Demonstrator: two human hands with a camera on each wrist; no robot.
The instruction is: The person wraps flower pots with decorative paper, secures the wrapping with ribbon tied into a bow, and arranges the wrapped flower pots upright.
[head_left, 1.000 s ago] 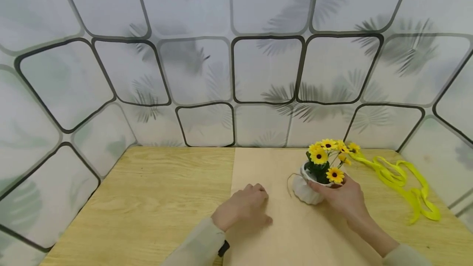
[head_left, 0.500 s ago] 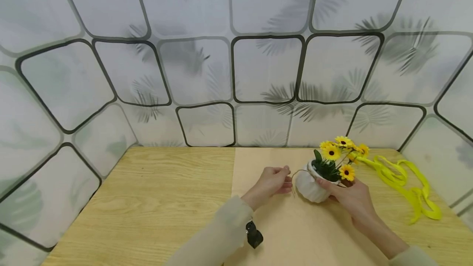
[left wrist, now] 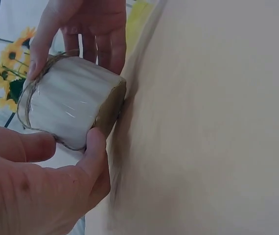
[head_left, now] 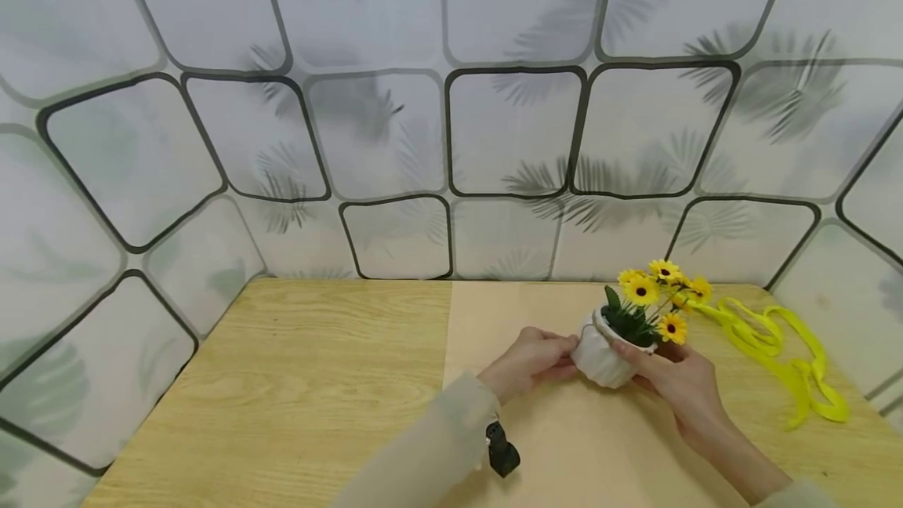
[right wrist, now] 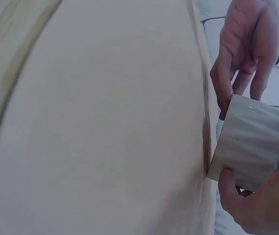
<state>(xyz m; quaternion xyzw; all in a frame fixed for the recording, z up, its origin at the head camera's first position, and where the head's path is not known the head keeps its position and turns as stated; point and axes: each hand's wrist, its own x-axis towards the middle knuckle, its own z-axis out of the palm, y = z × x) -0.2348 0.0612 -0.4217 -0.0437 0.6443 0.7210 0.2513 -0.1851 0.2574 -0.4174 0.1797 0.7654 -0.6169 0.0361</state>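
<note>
A small white pot (head_left: pixel 598 357) with yellow artificial daisies (head_left: pixel 640 291) and green leaves tilts to the right over the beige sheet. My right hand (head_left: pixel 683 386) grips it from the right, thumb on the front near the rim. From the left, my left hand (head_left: pixel 532 357) holds the pot low down, its fingertips at the base edge. In the left wrist view, brown twine (left wrist: pixel 29 105) circles the pot's neck and the tan underside (left wrist: pixel 111 108) shows. The right wrist view has the left hand (right wrist: pixel 247 44) at the pot's bottom corner.
Yellow ribbon (head_left: pixel 793 379) lies in loose loops on the table's right side. The beige sheet (head_left: pixel 557 453) covers the middle of the wooden table (head_left: pixel 310 382). A patterned curtain (head_left: pixel 395 139) rises behind the far edge. A black device (head_left: pixel 502 451) hangs at the left wrist.
My left hand has come up from the sheet, past the loose twine end, to the pot's lower left side. The right hand has shifted the pot slightly right and tipped it rightward.
</note>
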